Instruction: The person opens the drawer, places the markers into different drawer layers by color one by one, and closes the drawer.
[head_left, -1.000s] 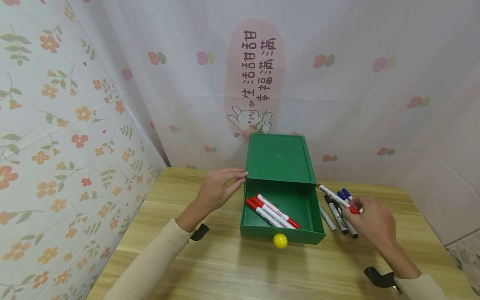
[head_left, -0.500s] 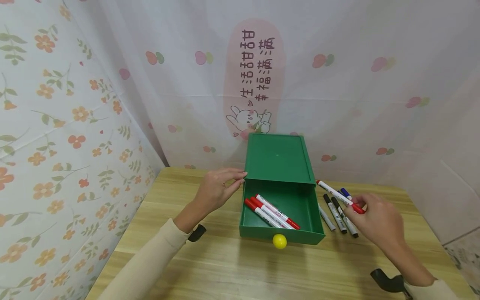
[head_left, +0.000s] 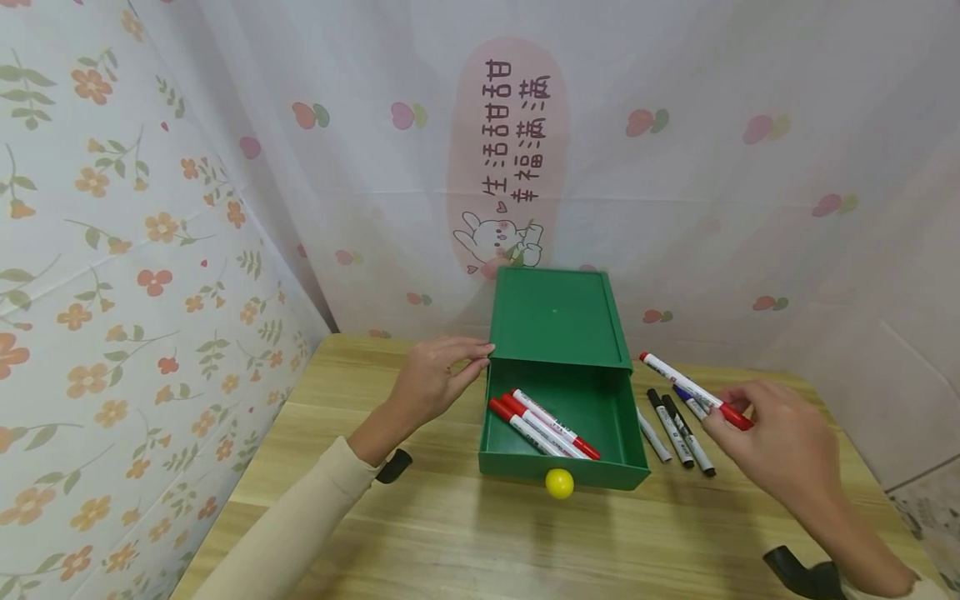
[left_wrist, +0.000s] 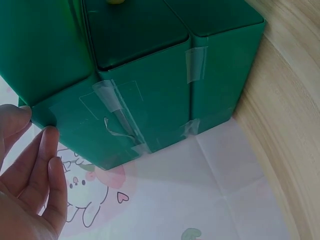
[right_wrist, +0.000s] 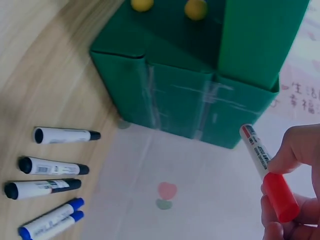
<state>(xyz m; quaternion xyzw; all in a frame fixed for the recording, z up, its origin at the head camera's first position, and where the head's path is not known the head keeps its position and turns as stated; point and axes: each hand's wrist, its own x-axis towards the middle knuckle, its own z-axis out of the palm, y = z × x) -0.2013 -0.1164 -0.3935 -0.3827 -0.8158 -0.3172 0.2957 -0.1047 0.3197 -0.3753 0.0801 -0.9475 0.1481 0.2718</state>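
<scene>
My right hand (head_left: 783,446) pinches a red whiteboard marker (head_left: 686,379) by its red cap end, thumb against fingers. The marker (right_wrist: 257,150) tilts toward the green drawer cabinet (head_left: 555,317) and is held above the other markers. My left hand (head_left: 435,379) has its fingertips on the cabinet's front left corner. In the left wrist view the thumb and extended fingers (left_wrist: 49,142) touch the cabinet's side edge. The top drawer (head_left: 566,471) is pulled out, with a yellow round knob (head_left: 558,483) in front. Three red markers (head_left: 547,425) lie inside it.
Right of the cabinet, several black-capped markers (right_wrist: 52,166) and two blue-capped markers (right_wrist: 52,220) lie on the wooden table (head_left: 450,542). Lower drawers with yellow knobs (right_wrist: 195,9) are closed. A printed curtain (head_left: 375,192) hangs right behind the cabinet.
My right hand has lifted the red marker and moved it right and toward me, away from the marker group. The left hand and the drawer stay where they were.
</scene>
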